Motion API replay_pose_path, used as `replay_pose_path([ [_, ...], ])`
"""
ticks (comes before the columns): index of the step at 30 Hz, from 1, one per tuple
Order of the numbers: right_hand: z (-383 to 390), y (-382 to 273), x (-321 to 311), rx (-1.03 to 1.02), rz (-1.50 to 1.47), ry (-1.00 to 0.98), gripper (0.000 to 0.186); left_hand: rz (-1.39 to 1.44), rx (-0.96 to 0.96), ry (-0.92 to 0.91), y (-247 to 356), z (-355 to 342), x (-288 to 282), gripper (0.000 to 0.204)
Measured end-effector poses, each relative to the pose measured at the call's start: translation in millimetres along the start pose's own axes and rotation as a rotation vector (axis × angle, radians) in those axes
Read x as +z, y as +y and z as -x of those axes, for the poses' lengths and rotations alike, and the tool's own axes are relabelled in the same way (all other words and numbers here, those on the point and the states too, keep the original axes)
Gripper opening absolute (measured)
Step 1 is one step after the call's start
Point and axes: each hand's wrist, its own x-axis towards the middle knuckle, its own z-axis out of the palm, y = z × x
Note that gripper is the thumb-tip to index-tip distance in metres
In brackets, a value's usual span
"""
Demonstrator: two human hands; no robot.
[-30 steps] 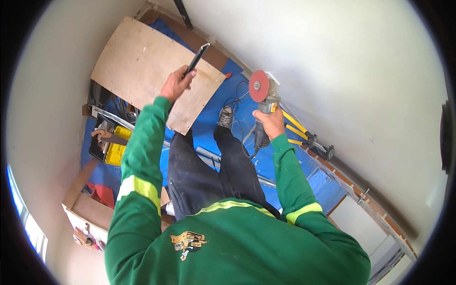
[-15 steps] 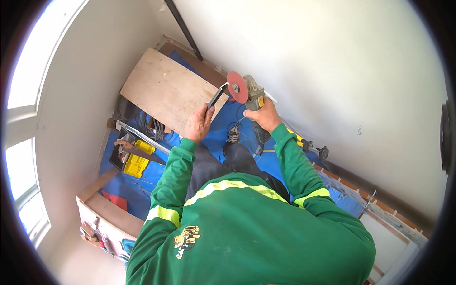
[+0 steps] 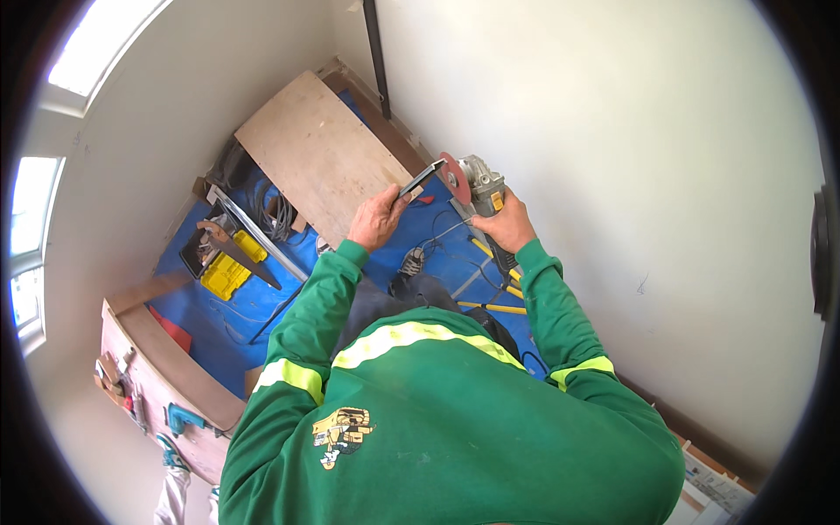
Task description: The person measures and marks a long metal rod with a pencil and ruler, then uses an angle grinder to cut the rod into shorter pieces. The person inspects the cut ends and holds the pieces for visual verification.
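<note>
My right hand is wrapped round an angle grinder with a grey metal head and a yellow patch. Its thin red disc faces left, seen at a slant. In my left hand is a short dark metal strip, tilted up to the right. The strip's bright far end is at the disc's edge; whether they touch I cannot tell. My fingers hide the strip's lower end.
A large wooden board lies beyond my hands on a blue floor sheet. At left are a yellow-lidded toolbox, a handsaw and a coiled cable. A teal drill rests on a bench; another person's legs show nearby.
The view has swung round to the right. The strip leans further over and the disc appears narrower. Another person's legs have come into view at lower left.
</note>
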Motion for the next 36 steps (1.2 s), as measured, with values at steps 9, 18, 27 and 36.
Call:
replay_pose_path([
  [9, -8, 7, -6, -0.028, 0.069, -0.030, 0.064, -0.035, -0.055, -0.029, -1, 2, -1, 0.032],
  [18, -8, 2, -11, 0.000, 0.223, -0.016, 0.062, -0.049, -0.044, -0.019, -4, 10, 1, 0.037],
  [27, -3, 11, -18, 0.020, 0.066, -0.012, 0.061, 0.077, -0.054, 0.117, -3, 17, 11, 0.050],
  [36, 19, 12, -6, 0.078, -0.452, -0.136, 0.056, 0.075, -0.221, 0.013, -21, 5, 1, 0.059],
])
